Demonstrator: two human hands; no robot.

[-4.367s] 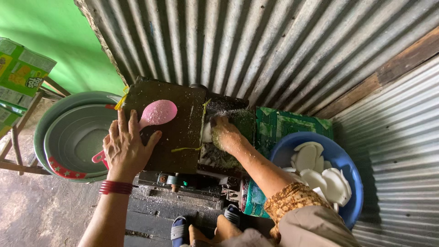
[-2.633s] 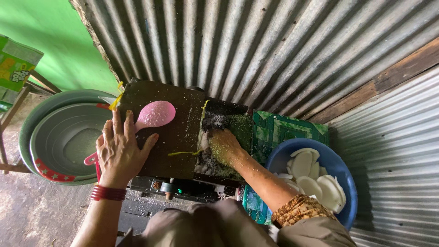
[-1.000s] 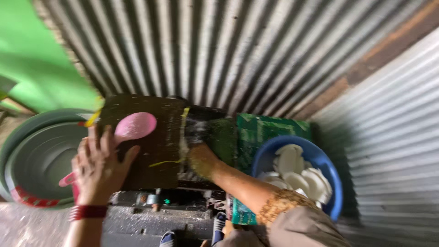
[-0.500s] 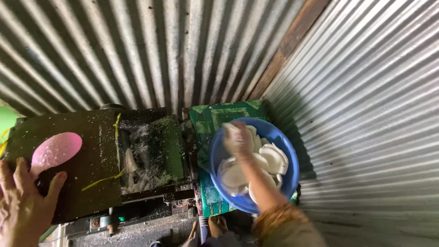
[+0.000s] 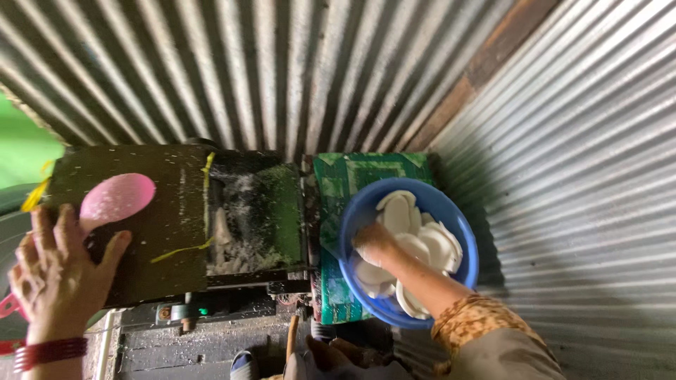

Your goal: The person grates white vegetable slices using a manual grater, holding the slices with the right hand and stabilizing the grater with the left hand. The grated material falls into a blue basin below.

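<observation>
My right hand (image 5: pixel 372 241) reaches down into a blue plastic bowl (image 5: pixel 465 271) that holds several white pieces (image 5: pixel 422 243); the fingers are curled among them, and whether they grip one I cannot tell. My left hand (image 5: pixel 56 271) rests flat with spread fingers on the dark green lid (image 5: pixel 148 225) of a machine. A pink ladle (image 5: pixel 116 199) lies on that lid, just above the fingers. Right of the lid is the machine's open hopper (image 5: pixel 250 218), smeared with white shreds.
Corrugated metal sheets (image 5: pixel 282 70) wall the back and the right side. The bowl sits on a green patterned box (image 5: pixel 345 176). A large grey basin (image 5: pixel 10 225) stands at the far left. Below the machine are a dark base and my sandalled foot (image 5: pixel 243 364).
My right hand left the hopper and went right into the blue bowl. The view swung right, so the basin slid almost out of sight. My left hand stayed on the lid.
</observation>
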